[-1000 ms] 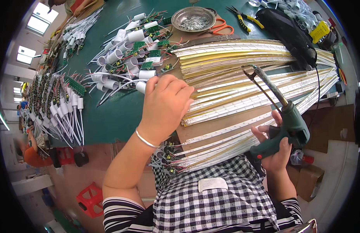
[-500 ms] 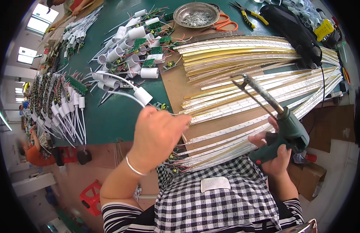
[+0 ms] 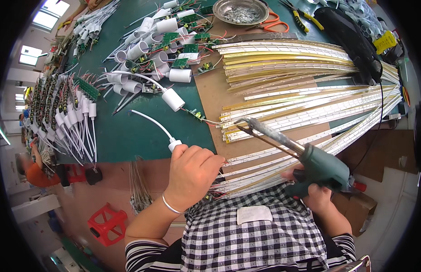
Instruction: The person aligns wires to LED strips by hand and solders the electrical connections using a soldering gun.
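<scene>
Currently curled closed around a white plastic housing (image 3: pixel 174 144) with the left hand (image 3: pixel 192 174), near the worktop's (image 3: pixel 129 147) front edge; wrapped around a soldering gun (image 3: pixel 328 167) with the right hand (image 3: pixel 317 198). Possibly liable to scorch light strips (image 3: pixel 319 115) if tilted lower; liable to fall past that edge if loosely gripped.
</scene>
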Action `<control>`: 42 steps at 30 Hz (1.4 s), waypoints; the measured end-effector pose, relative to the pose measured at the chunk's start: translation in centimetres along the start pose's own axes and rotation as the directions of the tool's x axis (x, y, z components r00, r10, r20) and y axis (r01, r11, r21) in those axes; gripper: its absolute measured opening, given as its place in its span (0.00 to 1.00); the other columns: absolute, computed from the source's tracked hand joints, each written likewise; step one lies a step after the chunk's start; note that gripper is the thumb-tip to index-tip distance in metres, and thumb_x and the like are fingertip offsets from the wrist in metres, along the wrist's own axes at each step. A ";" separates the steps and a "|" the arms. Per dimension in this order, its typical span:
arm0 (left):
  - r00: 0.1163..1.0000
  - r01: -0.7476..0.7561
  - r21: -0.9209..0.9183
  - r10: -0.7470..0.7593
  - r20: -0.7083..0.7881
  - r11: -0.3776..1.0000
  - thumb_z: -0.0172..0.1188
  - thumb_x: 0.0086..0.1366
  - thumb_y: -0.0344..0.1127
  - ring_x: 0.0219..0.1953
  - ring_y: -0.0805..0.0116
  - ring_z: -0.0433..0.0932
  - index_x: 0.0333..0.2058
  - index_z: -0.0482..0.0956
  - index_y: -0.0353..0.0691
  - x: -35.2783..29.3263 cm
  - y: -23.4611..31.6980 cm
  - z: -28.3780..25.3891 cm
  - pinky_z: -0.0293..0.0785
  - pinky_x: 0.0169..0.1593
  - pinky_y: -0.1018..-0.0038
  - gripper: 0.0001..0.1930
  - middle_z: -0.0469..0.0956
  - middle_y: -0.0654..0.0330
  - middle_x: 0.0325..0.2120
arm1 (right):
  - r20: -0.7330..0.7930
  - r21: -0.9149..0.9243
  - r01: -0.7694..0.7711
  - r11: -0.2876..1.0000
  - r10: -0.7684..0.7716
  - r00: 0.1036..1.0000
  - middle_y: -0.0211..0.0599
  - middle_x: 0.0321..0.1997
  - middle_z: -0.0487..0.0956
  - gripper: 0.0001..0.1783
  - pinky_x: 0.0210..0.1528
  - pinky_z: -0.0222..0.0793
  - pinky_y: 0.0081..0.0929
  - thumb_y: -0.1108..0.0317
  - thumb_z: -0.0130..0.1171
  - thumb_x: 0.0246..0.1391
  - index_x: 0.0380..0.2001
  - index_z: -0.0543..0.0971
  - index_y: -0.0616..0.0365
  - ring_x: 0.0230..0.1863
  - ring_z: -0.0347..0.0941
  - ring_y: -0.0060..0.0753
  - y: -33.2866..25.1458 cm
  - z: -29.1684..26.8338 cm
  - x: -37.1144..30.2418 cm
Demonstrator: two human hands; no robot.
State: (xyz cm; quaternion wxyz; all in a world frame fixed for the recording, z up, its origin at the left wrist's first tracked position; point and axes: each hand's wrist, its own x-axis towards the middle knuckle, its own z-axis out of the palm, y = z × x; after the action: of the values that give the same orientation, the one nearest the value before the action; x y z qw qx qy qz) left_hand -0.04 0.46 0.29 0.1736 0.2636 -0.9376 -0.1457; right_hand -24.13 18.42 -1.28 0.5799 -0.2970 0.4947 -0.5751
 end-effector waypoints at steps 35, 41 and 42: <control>0.994 0.039 0.056 -0.033 -0.104 0.998 0.65 0.43 0.28 0.33 0.71 0.75 0.28 0.78 0.45 -1.2 1.3 1.2 0.55 0.41 0.66 0.11 0.74 0.69 0.25 | -0.032 0.256 0.133 0.958 -0.129 0.991 0.48 0.56 0.71 0.36 0.62 0.58 0.42 0.56 0.60 0.54 0.60 0.61 0.64 0.57 0.67 0.41 0.4 3.1 4.6; 0.996 0.018 0.041 -0.014 -0.090 0.999 0.65 0.41 0.28 0.31 0.71 0.74 0.29 0.79 0.46 -1.2 1.1 1.1 0.54 0.42 0.66 0.12 0.75 0.70 0.25 | -0.040 0.274 0.139 0.952 -0.133 0.990 0.48 0.56 0.71 0.36 0.63 0.58 0.42 0.57 0.60 0.54 0.60 0.61 0.64 0.58 0.67 0.42 0.6 3.1 4.5; 0.996 0.018 0.041 -0.014 -0.090 0.999 0.65 0.41 0.28 0.31 0.71 0.74 0.29 0.79 0.46 -1.2 1.1 1.1 0.54 0.42 0.66 0.12 0.75 0.70 0.25 | -0.040 0.274 0.139 0.951 -0.133 0.990 0.48 0.56 0.71 0.36 0.63 0.58 0.42 0.57 0.60 0.54 0.60 0.61 0.64 0.58 0.67 0.42 0.6 3.1 4.5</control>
State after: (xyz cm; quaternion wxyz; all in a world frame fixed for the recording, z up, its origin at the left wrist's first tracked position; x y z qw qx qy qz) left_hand 0.02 2.20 -0.56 0.2089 0.2808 -0.9296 -0.1153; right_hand -21.72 13.48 -1.84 0.5693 -0.2403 0.3940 -0.6803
